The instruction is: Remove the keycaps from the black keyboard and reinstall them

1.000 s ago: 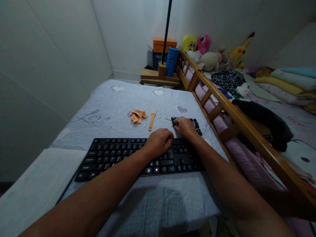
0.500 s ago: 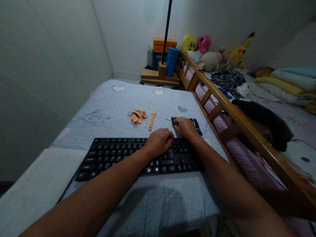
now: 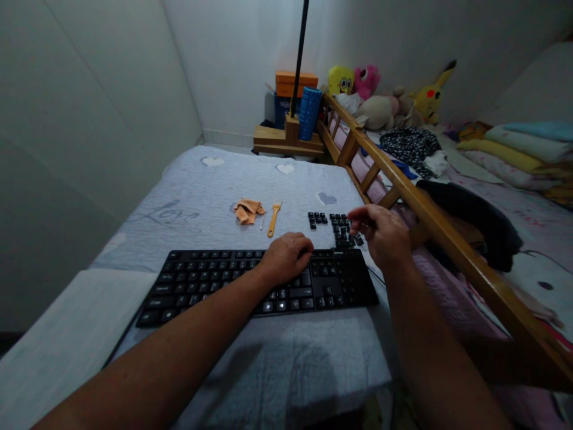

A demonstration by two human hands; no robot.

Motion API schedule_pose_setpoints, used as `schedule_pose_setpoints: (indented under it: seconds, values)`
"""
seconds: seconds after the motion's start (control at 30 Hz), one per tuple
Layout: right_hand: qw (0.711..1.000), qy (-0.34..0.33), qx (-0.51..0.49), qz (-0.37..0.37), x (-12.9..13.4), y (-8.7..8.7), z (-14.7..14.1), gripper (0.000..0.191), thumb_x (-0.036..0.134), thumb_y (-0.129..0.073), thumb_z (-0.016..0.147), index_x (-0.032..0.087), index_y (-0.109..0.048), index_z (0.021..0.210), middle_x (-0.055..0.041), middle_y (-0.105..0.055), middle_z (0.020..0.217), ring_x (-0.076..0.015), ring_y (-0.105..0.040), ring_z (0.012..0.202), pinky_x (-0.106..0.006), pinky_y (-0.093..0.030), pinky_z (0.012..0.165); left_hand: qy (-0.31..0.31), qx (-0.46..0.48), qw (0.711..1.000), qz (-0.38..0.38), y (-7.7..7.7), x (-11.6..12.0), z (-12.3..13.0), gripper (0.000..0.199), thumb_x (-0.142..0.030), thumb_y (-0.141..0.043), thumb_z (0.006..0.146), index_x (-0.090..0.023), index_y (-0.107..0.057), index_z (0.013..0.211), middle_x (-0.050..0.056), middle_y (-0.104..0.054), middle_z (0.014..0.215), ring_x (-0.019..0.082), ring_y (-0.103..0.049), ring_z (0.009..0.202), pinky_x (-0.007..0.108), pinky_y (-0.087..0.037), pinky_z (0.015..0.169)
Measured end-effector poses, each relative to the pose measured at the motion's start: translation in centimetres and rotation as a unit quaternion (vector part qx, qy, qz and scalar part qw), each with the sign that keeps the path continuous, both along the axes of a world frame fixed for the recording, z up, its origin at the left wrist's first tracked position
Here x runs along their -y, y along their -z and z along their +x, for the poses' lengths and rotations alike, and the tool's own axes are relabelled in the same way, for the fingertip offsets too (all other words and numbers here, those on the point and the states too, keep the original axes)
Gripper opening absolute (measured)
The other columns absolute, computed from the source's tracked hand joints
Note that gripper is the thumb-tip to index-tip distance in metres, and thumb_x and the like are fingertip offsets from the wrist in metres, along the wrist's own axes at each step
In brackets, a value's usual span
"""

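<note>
A black keyboard [image 3: 210,280] lies across the bed cover; bare patches show at its right end, where keycaps are off. My left hand [image 3: 286,257] rests on its upper right part, fingers curled down over the back edge and partly hidden. Loose black keycaps [image 3: 340,230] lie in small groups just behind that end. Beside them my right hand [image 3: 385,233] is raised, fingers bent towards the thumb; whatever is between the fingertips is hidden. A yellow-handled brush [image 3: 273,220], a cotton swab [image 3: 262,222] and a crumpled orange cloth [image 3: 248,211] lie behind the keyboard.
A wooden bed rail [image 3: 403,179] runs along the right, close to my right arm. Plush toys [image 3: 430,98] and folded bedding [image 3: 514,149] lie beyond it. A black pole [image 3: 299,60] stands on a wooden base at the back. A white sheet [image 3: 76,322] lies at the left.
My right hand has moved right, off the keycaps, uncovering them. The thin metal tool seen at its fingers earlier no longer shows. My left hand has stayed on the keyboard.
</note>
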State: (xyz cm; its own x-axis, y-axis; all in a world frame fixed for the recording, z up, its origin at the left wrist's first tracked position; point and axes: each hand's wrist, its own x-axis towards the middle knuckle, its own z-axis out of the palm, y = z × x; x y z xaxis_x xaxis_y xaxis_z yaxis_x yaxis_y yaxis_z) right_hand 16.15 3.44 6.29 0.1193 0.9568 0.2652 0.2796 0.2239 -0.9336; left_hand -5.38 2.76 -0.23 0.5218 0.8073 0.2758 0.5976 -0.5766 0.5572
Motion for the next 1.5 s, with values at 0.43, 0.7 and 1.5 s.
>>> schedule_pose_setpoints:
  seconds: [0.43, 0.7, 1.5]
  values:
    - [0.991, -0.037, -0.040, -0.119, 6.0, 4.7, -1.1, 0.024, 0.044, -0.057, 0.088, 0.021, -0.059, 0.086, 0.0042, -0.054, 0.059, -0.0101, -0.046, 0.051, -0.021, -0.033, 0.048, 0.008, -0.008, 1.000, 0.007, 0.0, -0.1, 0.0, 0.009, -0.014, -0.059, 0.083, -0.020, -0.065, 0.085, 0.003, -0.067, 0.088, 0.020, -0.061, 0.089, 0.033, -0.048, 0.082]
    - [0.988, -0.030, 0.143, -0.048, 6.6, 4.8, -1.1, 0.007, 0.025, -0.056, 0.079, 0.020, -0.056, 0.074, 0.0033, -0.053, 0.062, -0.0123, -0.049, 0.058, -0.024, -0.038, 0.057, 0.004, -0.018, 1.000, 0.007, -0.2, 0.0, 0.0, 0.009, -0.013, -0.059, 0.084, -0.019, -0.066, 0.086, 0.004, -0.068, 0.089, 0.020, -0.062, 0.089, 0.034, -0.048, 0.081]
    - [0.963, -0.068, 0.250, 0.075, 7.4, 5.5, -2.0, 0.015, 0.016, -0.049, 0.084, 0.022, -0.052, 0.071, 0.0025, -0.050, 0.064, -0.0134, -0.051, 0.059, -0.026, -0.038, 0.061, 0.005, -0.022, 1.000, 0.007, 0.1, -0.1, -0.1, 0.010, -0.015, -0.058, 0.084, -0.019, -0.066, 0.087, 0.004, -0.068, 0.091, 0.020, -0.061, 0.091, 0.033, -0.048, 0.084]
